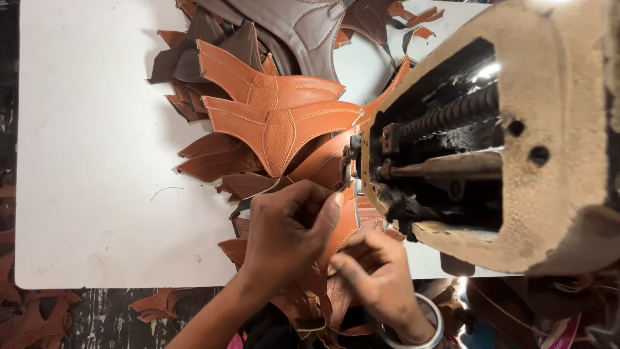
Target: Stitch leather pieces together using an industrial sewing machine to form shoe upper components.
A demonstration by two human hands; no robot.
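Two bare hands work at the near edge of a white surface [90, 194], seen from above. The left hand [287, 232] is curled closed, its fingertips pinching the edge of a tan leather piece [342, 226] that runs up toward the needle area of a worn, beige sewing machine [549, 129]. The right hand [378, 274], with a metal bangle [429, 320] at the wrist, is also curled, gripping the lower part of the same leather piece just beside the left hand. The machine's open side shows a dark, greasy interior with a coiled spring and a metal shaft. Beyond the hands, a fanned stack of stitched tan leather pieces [278, 123] lies on the surface, each with a quilted diamond panel at its centre. Behind them lie grey-brown leather pieces [303, 26]. More tan leather scraps [155, 304] lie on the dark floor below the surface's edge.
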